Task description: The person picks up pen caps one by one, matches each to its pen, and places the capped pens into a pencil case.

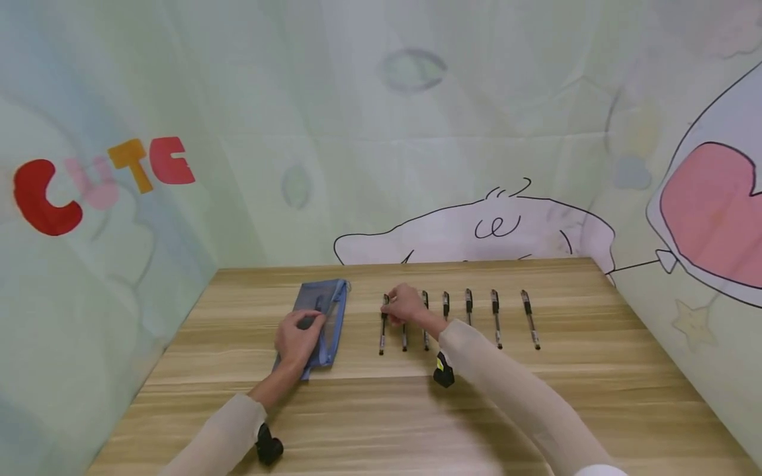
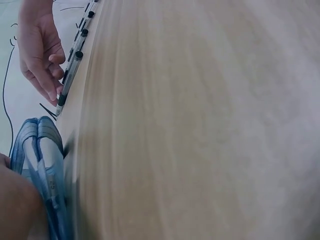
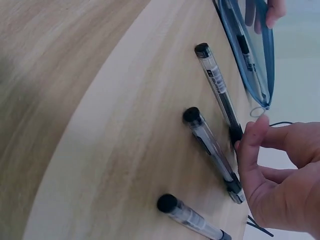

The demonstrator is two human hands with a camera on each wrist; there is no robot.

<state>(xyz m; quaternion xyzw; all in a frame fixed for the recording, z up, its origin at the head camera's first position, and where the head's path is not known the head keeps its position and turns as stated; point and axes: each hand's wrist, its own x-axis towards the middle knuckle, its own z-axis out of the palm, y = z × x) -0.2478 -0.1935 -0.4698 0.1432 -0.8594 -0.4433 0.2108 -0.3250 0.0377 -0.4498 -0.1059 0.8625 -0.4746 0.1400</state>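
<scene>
My left hand [image 1: 299,338] grips the blue mesh zip pouch [image 1: 340,324], thumb and fingers at its opening edge. A black-capped pen [image 3: 245,50] lies inside the pouch, visible in the right wrist view through the open side. To the right of the pouch, my right hand [image 1: 407,305] pinches the leftmost clear-barrelled pen [image 1: 382,337] at its black cap end. That pen lies along the tabletop, its cap partly hidden by the fingertips. In the left wrist view the pouch [image 2: 47,150] stands partly gaping beside the left hand.
Several similar pens lie in a spaced row to the right, among them one pen [image 1: 497,320] and the far-right pen [image 1: 531,320]. My right forearm crosses over the table [image 1: 381,423] below the row. A printed cloth [image 1: 286,198] hangs behind the table's back edge.
</scene>
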